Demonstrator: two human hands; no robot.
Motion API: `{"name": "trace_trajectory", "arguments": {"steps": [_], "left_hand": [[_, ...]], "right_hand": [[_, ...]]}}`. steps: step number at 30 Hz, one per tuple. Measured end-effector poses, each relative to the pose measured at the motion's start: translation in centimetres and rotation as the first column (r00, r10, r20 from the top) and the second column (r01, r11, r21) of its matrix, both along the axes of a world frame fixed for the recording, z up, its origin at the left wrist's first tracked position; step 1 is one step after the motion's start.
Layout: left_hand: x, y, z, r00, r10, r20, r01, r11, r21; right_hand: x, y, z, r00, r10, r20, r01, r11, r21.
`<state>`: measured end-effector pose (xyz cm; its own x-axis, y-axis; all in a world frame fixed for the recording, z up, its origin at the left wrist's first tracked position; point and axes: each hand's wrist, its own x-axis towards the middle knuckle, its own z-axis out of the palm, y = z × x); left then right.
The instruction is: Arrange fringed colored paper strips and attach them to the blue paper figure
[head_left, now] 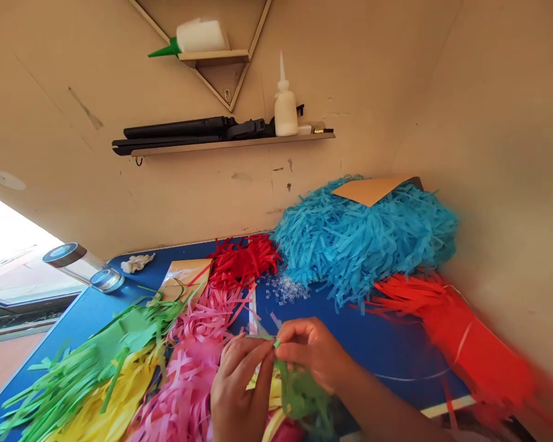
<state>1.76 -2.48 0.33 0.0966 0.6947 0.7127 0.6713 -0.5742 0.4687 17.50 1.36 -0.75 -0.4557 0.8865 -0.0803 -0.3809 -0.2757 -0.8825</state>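
- Our hands [276,368] meet at the table's [387,344] front w/ a paper strip [299,393] between them.
- Fringe piles [120,368] lie to our left; a bigger heap [364,239] sits behind, to the right.
- Jar [80,265] lies far left.
- Shelf [230,142] above holds a glue bottle [286,107].

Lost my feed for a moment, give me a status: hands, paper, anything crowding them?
Left hand and right hand pinching green fringed paper. Pink fringe touching the left hand. Blue pile behind, apart.

I see a blue table [387,344] bearing green fringe [74,374], pink fringe [193,368], a blue fringe heap [364,239], red strips [244,261] and a glass jar [80,264].
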Motion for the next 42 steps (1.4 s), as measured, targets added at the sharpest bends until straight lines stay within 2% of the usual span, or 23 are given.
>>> {"name": "trace_trajectory", "arguments": {"steps": [4, 7, 11, 15, 19, 24, 27, 31, 33, 34, 35, 36, 37, 38, 39, 40, 41, 42], "left_hand": [[0.4, -0.7, 0.2, 0.997, -0.019, 0.075, 0.022, 0.999, -0.033], [0.4, -1.1, 0.6, 0.994, -0.049, 0.097, 0.055, 0.997, -0.063], [0.5, -1.5, 0.4, 0.991, -0.054, 0.126, 0.062, 0.996, -0.061], [0.4, -1.8, -0.4, 0.996, -0.008, 0.090, 0.004, 0.999, 0.044], [0.5, -1.9, -0.8, 0.999, 0.001, 0.037, -0.004, 0.996, 0.095], [1.1, -1.8, -0.4, 0.998, 0.043, -0.047, -0.037, 0.992, 0.121], [1.3, -1.7, -0.4, 0.997, 0.025, -0.076, -0.019, 0.996, 0.085], [0.6, -2.0, -1.3, 0.999, -0.029, 0.035, 0.028, 0.999, 0.034], [-0.1, -2.1, -1.7, 0.981, -0.026, 0.194, 0.044, 0.995, -0.087], [-0.6, -2.0, -1.8, 0.949, 0.011, 0.315, 0.049, 0.982, -0.182], [-1.2, -1.9, -1.8, 0.887, 0.083, 0.454, 0.059, 0.956, -0.289], [-1.8, -1.7, -1.7, 0.785, 0.185, 0.591, 0.077, 0.918, -0.389], [-2.4, -1.4, -1.4, 0.648, 0.297, 0.702, 0.113, 0.873, -0.474], [-3.0, -1.0, -1.1, 0.502, 0.395, 0.770, 0.170, 0.828, -0.535], [-3.5, -0.6, -0.8, 0.373, 0.461, 0.805, 0.245, 0.788, -0.565], [-3.9, -0.2, -0.6, 0.275, 0.493, 0.825, 0.332, 0.757, -0.563], [-4.1, 0.2, -0.4, 0.214, 0.497, 0.841, 0.414, 0.733, -0.539], [-4.1, 0.4, -0.3, 0.187, 0.488, 0.852, 0.481, 0.711, -0.513]], "right_hand": [[-0.6, -0.9, 0.2, 0.995, -0.049, -0.088, 0.050, 0.999, 0.010], [-0.5, -1.1, 0.5, 0.996, -0.073, -0.048, 0.078, 0.991, 0.110], [-0.4, -1.2, 0.8, 0.979, -0.202, -0.023, 0.200, 0.941, 0.274], [-0.6, -1.9, 0.8, 0.966, -0.243, -0.089, 0.259, 0.898, 0.356], [-0.7, -2.7, 0.1, 0.938, -0.295, -0.183, 0.342, 0.877, 0.338], [-0.5, -3.2, -1.0, 0.906, -0.384, -0.181, 0.424, 0.824, 0.376], [-0.2, -3.9, -1.1, 0.900, -0.410, -0.149, 0.431, 0.784, 0.447], [0.7, -4.6, -0.7, 0.902, -0.417, -0.114, 0.407, 0.731, 0.548], [1.6, -3.4, -0.9, 0.896, -0.443, 0.029, 0.329, 0.707, 0.626], [2.1, -2.2, -1.3, 0.856, -0.482, 0.189, 0.250, 0.705, 0.664], [2.6, -0.7, -1.9, 0.769, -0.521, 0.370, 0.159, 0.716, 0.680], [3.1, 1.1, -2.6, 0.627, -0.553, 0.549, 0.072, 0.743, 0.665], [3.6, 2.9, -3.6, 0.433, -0.535, 0.726, -0.036, 0.794, 0.606], [3.9, 4.7, -4.6, 0.354, -0.502, 0.789, -0.085, 0.823, 0.562], [4.1, 6.4, -5.6, 0.304, -0.473, 0.827, -0.133, 0.838, 0.529], [4.2, 7.7, -6.5, 0.267, -0.450, 0.852, -0.181, 0.845, 0.503], [4.1, 8.8, -7.3, 0.255, -0.436, 0.863, -0.219, 0.843, 0.491], [3.9, 9.5, -7.9, 0.232, -0.427, 0.874, -0.259, 0.839, 0.478]]}}
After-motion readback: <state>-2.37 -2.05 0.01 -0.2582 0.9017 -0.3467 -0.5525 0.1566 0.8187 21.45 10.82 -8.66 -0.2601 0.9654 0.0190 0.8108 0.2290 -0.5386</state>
